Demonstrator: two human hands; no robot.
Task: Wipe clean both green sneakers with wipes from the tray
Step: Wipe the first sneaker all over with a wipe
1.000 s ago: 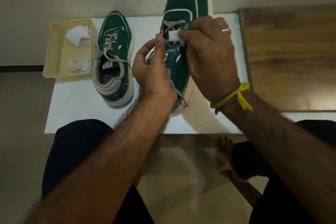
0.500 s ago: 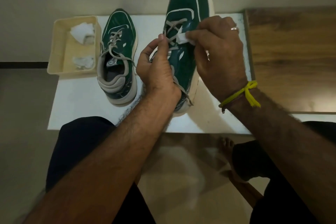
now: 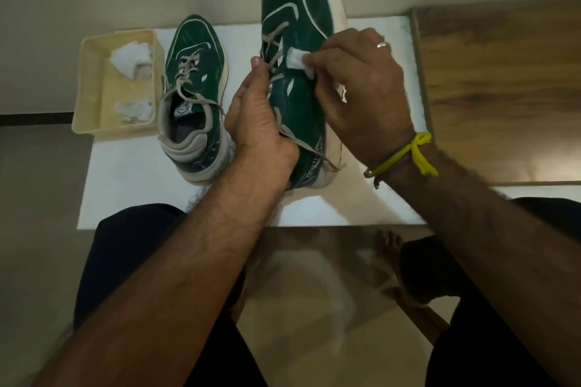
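Pinching a wipe (image 3: 297, 60), the right hand's (image 3: 361, 97) grip presses it on the held sneaker (image 3: 295, 41), whose long axis runs six to twelve o'clock. Left hand (image 3: 256, 122) grips it at nine o'clock.

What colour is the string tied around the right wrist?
Bright yellow string, knotted at the wrist; seen clearly in the head view.

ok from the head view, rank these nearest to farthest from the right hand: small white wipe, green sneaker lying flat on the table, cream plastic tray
1. Small white wipe, pinched in the right hand.
2. Green sneaker lying flat on the table, left of both hands.
3. Cream plastic tray, far left at the table edge.
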